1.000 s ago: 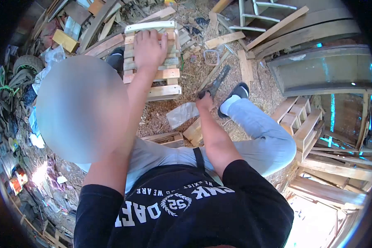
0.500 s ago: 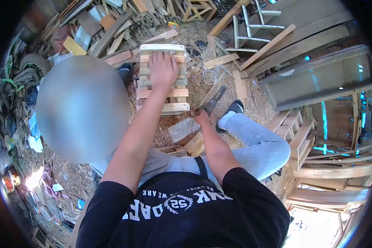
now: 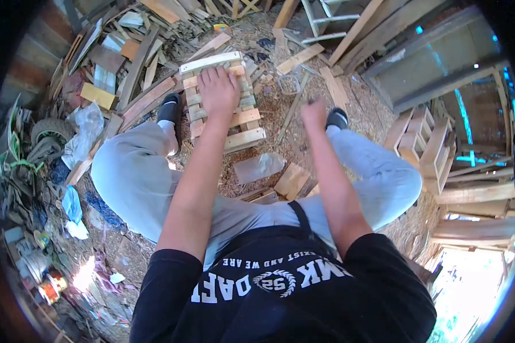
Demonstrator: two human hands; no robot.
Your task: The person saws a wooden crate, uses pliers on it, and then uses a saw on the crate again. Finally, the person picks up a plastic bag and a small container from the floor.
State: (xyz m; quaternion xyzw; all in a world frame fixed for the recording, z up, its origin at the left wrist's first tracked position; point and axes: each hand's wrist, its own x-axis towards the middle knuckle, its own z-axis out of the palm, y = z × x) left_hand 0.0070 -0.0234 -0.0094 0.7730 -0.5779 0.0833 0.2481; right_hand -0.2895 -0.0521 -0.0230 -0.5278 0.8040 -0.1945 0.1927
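Two arms [image 3: 195,188] fwd: L hand [image 3: 218,92] flat, unclenched on slatted wood [image 3: 245,118]; R hand [image 3: 313,114] blurred, can't tell grip.

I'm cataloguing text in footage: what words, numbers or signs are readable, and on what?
"EXIST AND WE ARE": black T-shirt, upside down.
"52": wreath emblem on the shirt.
"MK": same shirt.
"DAF": same shirt; next letter unclear.
Yellow item, orange object: any print too small or blurred.

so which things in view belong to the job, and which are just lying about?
Likely the job:
slatted wooden frame, left hand on it
dark item at the right hand, too blurred to identify

Apparently lying about:
clear plastic sheet
clear plastic tub
yellow block
wheel
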